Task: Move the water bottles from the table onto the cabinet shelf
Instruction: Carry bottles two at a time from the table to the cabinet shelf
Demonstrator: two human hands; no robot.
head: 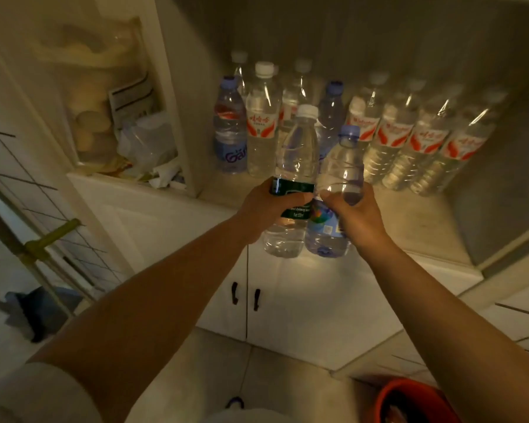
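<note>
Both arms reach forward, nearly straight. The left hand wraps its fingers around a green-labelled bottle at the label; the right hand grips a blue-capped bottle mid-body. The two bottles touch, upright, held above the shelf's front edge. Just beyond the hands, more water bottles stand in rows on the shelf. Below the hands are cabinet doors.

Left arm: reaching forward, bare forearm extended.
Left hand: gripping, fingers curling round a held item.
Right arm: stretching forward alongside.
Right hand: gripping, thumb wrapping across the front.
</note>
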